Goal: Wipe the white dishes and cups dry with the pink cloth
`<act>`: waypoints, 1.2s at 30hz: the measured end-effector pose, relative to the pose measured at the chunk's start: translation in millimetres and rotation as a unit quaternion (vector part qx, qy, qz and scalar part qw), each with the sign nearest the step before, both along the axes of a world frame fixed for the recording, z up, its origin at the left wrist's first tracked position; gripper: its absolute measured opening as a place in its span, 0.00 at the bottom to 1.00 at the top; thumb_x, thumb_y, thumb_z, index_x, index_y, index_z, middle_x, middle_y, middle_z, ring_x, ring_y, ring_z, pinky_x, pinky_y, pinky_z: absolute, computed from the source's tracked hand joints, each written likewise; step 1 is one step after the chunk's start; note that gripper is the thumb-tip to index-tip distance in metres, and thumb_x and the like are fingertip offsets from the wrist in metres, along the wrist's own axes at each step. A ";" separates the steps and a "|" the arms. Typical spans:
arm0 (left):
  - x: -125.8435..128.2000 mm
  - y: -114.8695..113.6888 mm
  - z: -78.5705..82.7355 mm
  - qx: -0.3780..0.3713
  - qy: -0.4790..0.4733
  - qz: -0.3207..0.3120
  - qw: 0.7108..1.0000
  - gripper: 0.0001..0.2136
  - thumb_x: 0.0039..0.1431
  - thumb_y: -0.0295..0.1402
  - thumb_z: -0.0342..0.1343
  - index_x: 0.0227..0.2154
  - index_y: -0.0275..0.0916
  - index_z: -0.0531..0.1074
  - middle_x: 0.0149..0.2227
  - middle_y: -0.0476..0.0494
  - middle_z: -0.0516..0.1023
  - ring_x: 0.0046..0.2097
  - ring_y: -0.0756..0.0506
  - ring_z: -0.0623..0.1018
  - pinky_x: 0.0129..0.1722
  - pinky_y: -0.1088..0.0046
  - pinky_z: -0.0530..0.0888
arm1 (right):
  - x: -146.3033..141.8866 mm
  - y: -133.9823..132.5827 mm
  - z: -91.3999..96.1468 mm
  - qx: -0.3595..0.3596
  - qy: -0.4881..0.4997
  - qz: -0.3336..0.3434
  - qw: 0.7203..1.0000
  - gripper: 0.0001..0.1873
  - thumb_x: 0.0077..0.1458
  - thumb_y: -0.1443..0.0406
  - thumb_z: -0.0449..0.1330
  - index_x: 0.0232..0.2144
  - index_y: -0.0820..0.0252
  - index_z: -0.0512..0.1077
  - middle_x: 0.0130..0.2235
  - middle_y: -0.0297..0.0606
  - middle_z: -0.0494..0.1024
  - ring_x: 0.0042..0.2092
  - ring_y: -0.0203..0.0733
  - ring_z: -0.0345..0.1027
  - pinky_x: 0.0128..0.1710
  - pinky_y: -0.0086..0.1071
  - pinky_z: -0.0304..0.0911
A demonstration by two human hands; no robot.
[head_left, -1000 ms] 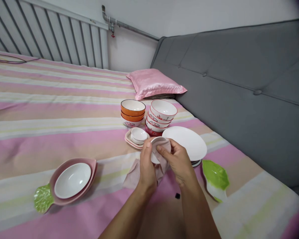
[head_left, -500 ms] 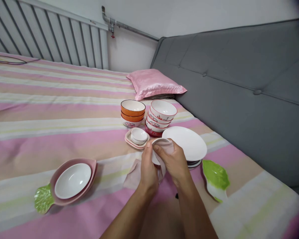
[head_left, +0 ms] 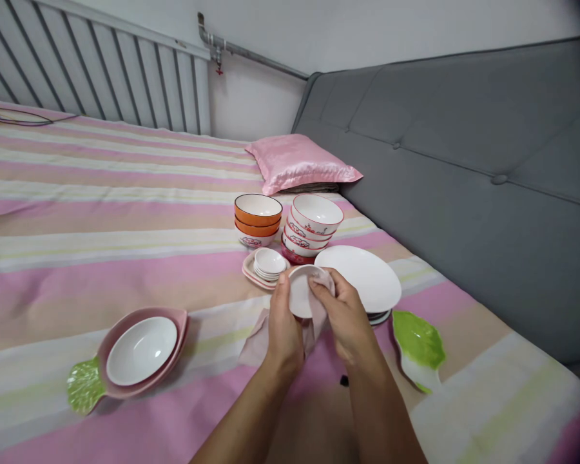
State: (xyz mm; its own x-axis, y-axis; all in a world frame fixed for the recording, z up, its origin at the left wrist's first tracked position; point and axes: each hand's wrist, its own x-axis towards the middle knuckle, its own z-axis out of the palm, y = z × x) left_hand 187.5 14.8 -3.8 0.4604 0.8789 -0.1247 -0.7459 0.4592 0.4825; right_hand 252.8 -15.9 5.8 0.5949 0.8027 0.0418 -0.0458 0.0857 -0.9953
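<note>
Between my hands a small white dish (head_left: pixel 300 291) is held tilted, its inside facing me. My left hand (head_left: pixel 285 328) is closed on the dish's left edge. With the thumb over the rim, my right hand (head_left: pixel 343 316) presses a pale pink cloth (head_left: pixel 321 312) against the dish's right side. The cloth hangs down behind my left hand, and a loose end lies on the bedspread. Just beyond my left fingers is a stack of small white dishes (head_left: pixel 269 263) on pinkish rectangular dishes (head_left: pixel 251 278). A white oval plate (head_left: pixel 367 280) tops a pile by my right hand.
Orange bowls (head_left: pixel 257 218) and white red-rimmed bowls (head_left: pixel 314 225) stand stacked behind. A pink dish (head_left: pixel 120 328) with a green end holds a white bowl (head_left: pixel 142 351). A green leaf-shaped dish (head_left: pixel 418 341) lies right. Farther back are a pink pillow (head_left: pixel 302 161) and grey headboard (head_left: pixel 454 148).
The small dish has turned so that more of its inside faces me. My right thumb and the cloth have shifted along its right side. The other dishes have stayed put.
</note>
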 end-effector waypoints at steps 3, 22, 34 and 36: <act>-1.9 1.5 -1.6 0.017 0.031 0.013 0.999 0.15 0.57 0.42 0.50 0.36 0.37 0.74 0.33 0.46 0.78 0.36 0.47 0.77 0.38 0.73 0.72 | 2.7 -4.2 0.9 -0.001 0.041 0.025 0.999 0.18 0.42 0.61 0.65 0.37 0.58 0.68 0.33 0.32 0.73 0.34 0.37 0.67 0.35 0.29 0.63; -4.2 6.5 0.1 -0.012 0.049 0.034 0.998 0.12 0.50 0.40 0.59 0.32 0.36 0.72 0.29 0.50 0.75 0.31 0.50 0.75 0.34 0.75 0.70 | 5.6 -2.4 -1.2 -0.008 -0.133 -0.033 0.991 0.21 0.39 0.60 0.67 0.36 0.58 0.65 0.34 0.34 0.73 0.36 0.39 0.68 0.35 0.32 0.66; -10.0 9.9 9.0 -0.040 0.020 0.004 0.999 0.13 0.56 0.39 0.52 0.37 0.35 0.73 0.35 0.43 0.78 0.37 0.46 0.77 0.36 0.73 0.72 | 1.1 -10.8 11.8 -0.002 -0.292 0.013 0.956 0.12 0.44 0.66 0.63 0.35 0.56 0.68 0.49 0.40 0.70 0.48 0.43 0.67 0.38 0.33 0.68; -10.3 9.3 10.3 -0.044 0.011 -0.009 0.999 0.15 0.57 0.40 0.50 0.36 0.34 0.74 0.35 0.42 0.79 0.38 0.44 0.78 0.38 0.71 0.72 | 0.5 -10.9 11.7 -0.019 -0.351 0.009 0.936 0.09 0.45 0.66 0.62 0.33 0.57 0.72 0.51 0.42 0.69 0.51 0.46 0.65 0.41 0.35 0.68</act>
State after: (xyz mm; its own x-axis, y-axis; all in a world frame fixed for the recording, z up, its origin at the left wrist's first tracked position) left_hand 177.1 24.1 6.5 0.4733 0.8555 -0.2102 -0.7267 0.5140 0.4557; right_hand 253.3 -26.8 17.5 0.4183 0.8208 0.3889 0.6198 0.0551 -0.7829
